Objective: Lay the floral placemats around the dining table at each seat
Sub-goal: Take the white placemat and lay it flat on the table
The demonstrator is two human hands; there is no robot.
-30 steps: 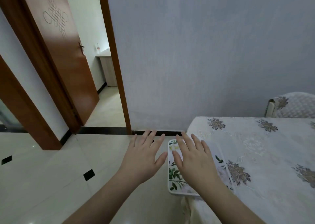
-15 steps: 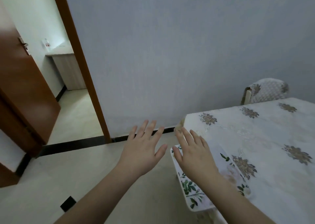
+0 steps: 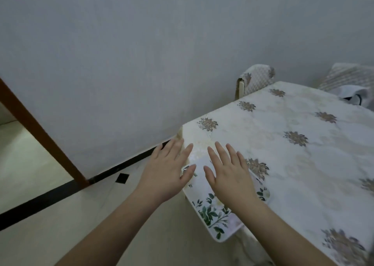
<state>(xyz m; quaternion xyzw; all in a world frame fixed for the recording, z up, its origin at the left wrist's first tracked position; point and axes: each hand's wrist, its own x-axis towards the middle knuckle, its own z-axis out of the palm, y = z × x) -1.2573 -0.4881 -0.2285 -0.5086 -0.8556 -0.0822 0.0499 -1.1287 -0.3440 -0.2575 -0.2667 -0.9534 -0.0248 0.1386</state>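
One floral placemat (image 3: 214,211) lies at the dining table (image 3: 293,164) corner, overhanging; your left hand (image 3: 168,172) and right hand (image 3: 230,176) are flat, grasping nothing; other seats look unset.

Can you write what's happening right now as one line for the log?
step: laying placemat | placemat: on table edge, overhanging | left hand: open, off table | right hand: open, flat over placemat

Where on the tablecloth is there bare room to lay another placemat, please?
The tablecloth is bare beyond the right hand, up to the chair. The near corner is crowded: the floral placemat overhangs it under both hands.
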